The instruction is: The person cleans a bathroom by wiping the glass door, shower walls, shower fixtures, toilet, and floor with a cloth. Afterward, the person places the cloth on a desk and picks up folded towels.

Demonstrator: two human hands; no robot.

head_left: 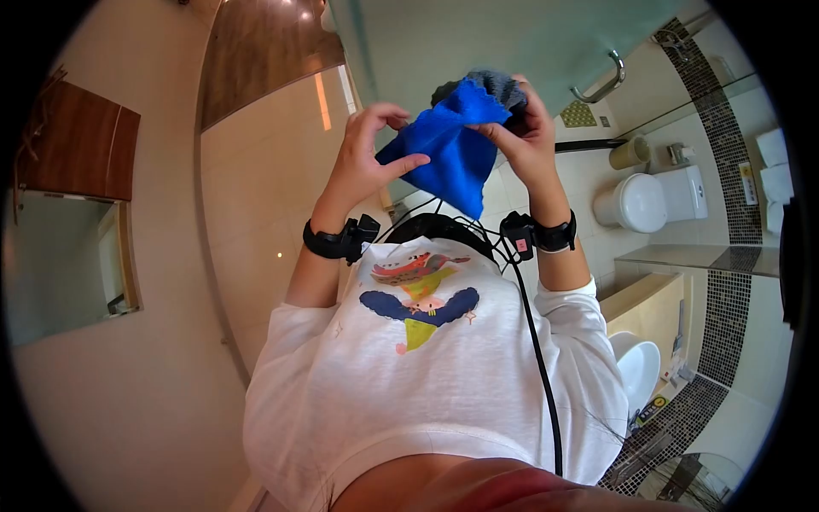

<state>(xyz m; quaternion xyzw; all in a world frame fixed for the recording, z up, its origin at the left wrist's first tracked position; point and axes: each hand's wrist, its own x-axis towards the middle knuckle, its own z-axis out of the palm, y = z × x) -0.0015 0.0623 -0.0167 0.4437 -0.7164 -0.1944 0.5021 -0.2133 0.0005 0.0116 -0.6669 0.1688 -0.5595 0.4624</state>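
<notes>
A blue cloth (452,158) with a scalloped edge is held up in front of my chest, one corner hanging down. Bunched behind its top edge is a dark grey, ribbed-looking cloth (495,85). My right hand (531,132) grips both, its thumb on the blue face and its fingers around the grey one. At the left side of the blue cloth, my left hand (368,158) has its thumb across the front, with the index finger curved near the upper edge. Its other fingers are partly hidden.
Black straps with small boxes sit on both wrists, and a black cable (537,358) runs down my shirt. A glass panel with a metal handle (604,78) stands ahead. To the right are a toilet (640,203), a bin (630,154) and a washbasin (638,371). A wall-mounted mirror (68,264) is at left.
</notes>
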